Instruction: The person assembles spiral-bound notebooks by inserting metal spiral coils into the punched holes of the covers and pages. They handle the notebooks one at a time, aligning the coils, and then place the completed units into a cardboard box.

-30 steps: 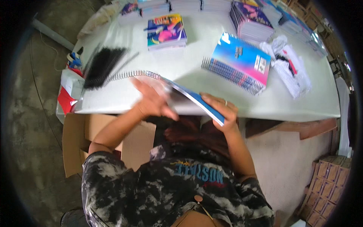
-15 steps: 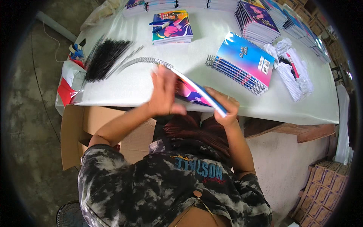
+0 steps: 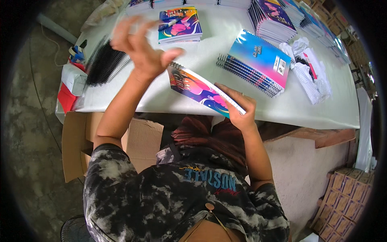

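Observation:
My right hand (image 3: 243, 109) is closed round the right end of a notebook (image 3: 199, 92) with a colourful purple, orange and pink cover. The notebook is tilted on its edge above the table's near side, its row of punched holes facing up. A wire coil (image 3: 174, 65) shows at its left end; any further length is hidden behind my left hand (image 3: 139, 50). That hand is raised, slightly blurred, with its fingers spread and nothing visible in them. Beneath and beyond it lies a bundle of black spiral coils (image 3: 102, 66), partly covered from sight.
A stack of blue-pink spiral notebooks (image 3: 258, 60) lies on the white table (image 3: 137, 97), right of centre. Pens rest on a notebook pile (image 3: 181, 26) farther back. Crumpled striped cloth (image 3: 310, 76) lies at right. An open cardboard box (image 3: 143, 139) stands below the near edge.
My left hand has moved up and left, away from the notebook, fingers spreading. The notebook has turned to show more of its cover. My right hand keeps its hold.

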A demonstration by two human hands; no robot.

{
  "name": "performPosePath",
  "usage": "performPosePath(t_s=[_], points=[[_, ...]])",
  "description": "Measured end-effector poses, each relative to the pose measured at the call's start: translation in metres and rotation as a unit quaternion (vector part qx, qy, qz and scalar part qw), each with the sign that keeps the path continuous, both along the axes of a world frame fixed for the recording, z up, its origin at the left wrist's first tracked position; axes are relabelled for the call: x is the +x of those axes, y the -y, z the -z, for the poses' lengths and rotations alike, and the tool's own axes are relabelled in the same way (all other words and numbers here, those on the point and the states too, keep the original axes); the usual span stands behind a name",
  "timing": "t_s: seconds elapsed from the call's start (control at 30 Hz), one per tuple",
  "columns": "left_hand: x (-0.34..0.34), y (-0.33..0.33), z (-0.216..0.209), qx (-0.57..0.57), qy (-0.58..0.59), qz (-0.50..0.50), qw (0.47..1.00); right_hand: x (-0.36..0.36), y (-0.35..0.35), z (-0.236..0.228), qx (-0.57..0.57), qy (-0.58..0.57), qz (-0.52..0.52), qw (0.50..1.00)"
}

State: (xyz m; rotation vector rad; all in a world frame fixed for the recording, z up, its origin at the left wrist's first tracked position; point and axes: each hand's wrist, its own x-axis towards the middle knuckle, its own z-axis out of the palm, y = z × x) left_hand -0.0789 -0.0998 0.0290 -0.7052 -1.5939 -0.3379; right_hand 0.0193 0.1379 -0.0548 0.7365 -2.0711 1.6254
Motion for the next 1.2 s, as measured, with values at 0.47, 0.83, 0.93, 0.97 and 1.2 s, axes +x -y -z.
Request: performPosePath(t_s=[0.47, 0.83, 0.93, 0.97, 1.2], points=[[0.052, -0.011, 0.092, -0.071, 0.261, 0.121, 0.955, 0.0, 0.009, 0.005, 0.002, -0.107, 0.002, 0.994], [0.08, -0.024, 0.104, -0.204, 0.258, 0.178, 0.928, 0.002, -0.003, 0.005, 0.018, -0.09, 0.026, 0.995], [0.04, -0.019, 0.069, -0.088, 0.093, 0.019, 0.992, 0.007, 0.0, 0.005, 0.002, -0.113, 0.002, 0.994], [0.024, -0.017, 0.066, -0.026, 0.123, 0.041, 0.991, 0.008, 0.006, 0.001, -0.011, -0.113, -0.027, 0.993], [0.074, -0.036, 0.091, -0.152, 0.212, 0.169, 0.95, 0.005, -0.004, 0.0, 0.022, -0.122, 0.025, 0.992]])
